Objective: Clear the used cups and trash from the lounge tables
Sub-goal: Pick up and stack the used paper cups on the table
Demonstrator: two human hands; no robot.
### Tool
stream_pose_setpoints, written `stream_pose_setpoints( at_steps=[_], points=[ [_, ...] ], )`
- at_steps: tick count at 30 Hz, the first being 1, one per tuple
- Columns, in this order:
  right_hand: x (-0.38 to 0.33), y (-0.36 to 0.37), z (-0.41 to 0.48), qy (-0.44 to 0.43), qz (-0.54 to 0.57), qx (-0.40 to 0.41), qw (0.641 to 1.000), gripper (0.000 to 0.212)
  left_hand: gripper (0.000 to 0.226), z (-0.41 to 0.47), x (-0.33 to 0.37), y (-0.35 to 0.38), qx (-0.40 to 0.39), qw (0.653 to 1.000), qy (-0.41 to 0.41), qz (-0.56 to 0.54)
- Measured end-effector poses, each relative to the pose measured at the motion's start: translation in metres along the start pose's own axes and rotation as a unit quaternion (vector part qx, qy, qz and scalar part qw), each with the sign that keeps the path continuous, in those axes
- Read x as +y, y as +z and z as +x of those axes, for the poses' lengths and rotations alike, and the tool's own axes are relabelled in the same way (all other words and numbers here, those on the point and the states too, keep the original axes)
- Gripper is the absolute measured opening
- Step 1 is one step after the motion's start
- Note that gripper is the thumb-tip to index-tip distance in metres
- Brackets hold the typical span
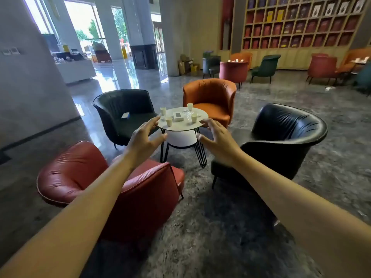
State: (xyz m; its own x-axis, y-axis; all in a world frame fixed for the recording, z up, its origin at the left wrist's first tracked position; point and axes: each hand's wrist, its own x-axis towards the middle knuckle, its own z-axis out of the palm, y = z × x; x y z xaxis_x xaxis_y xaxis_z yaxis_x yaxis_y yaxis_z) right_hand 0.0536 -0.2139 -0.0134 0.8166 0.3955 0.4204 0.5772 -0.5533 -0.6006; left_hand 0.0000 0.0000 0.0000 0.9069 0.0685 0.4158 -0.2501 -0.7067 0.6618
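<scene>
A small round table (200, 114) stands among four armchairs ahead of me. On it are several pale paper cups: one (163, 111) at the left, one (169, 121) at the front left, one (190, 106) at the back, one (194, 118) at the right. A white box (178, 115) and a crumpled clear plastic bottle (187, 113) lie between them. My left hand (143, 138) and my right hand (217, 136) are stretched out in front of me, fingers spread, holding nothing, well short of the table.
A red armchair (112, 187) is close on my left and a black one (281, 141) on my right, with a gap between them leading to the table. A dark green chair (122, 111) and an orange chair (210, 99) stand behind it. A white stool (181, 138) sits under the table.
</scene>
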Motion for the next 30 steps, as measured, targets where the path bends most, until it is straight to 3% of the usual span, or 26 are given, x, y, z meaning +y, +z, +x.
stream_pose_setpoints(
  at_steps=[6, 14, 22, 30],
  points=[
    [0.092, 0.012, 0.069, 0.011, -0.003, -0.012, 1.0, 0.048, 0.061, 0.073, -0.05, 0.053, 0.021, 0.999, -0.032, 0.024],
    [0.201, 0.01, 0.226, -0.026, 0.017, -0.054, 0.998, 0.046, 0.056, 0.221, -0.093, 0.135, 0.044, 0.993, -0.1, 0.032],
    [0.286, 0.028, 0.358, -0.032, 0.046, -0.069, 0.996, 0.042, 0.055, 0.342, -0.136, 0.177, 0.053, 0.989, -0.127, 0.053],
    [0.368, 0.081, 0.476, -0.053, 0.023, -0.093, 0.994, 0.04, 0.058, 0.454, -0.235, 0.205, 0.059, 0.985, -0.136, 0.082]
  ],
)
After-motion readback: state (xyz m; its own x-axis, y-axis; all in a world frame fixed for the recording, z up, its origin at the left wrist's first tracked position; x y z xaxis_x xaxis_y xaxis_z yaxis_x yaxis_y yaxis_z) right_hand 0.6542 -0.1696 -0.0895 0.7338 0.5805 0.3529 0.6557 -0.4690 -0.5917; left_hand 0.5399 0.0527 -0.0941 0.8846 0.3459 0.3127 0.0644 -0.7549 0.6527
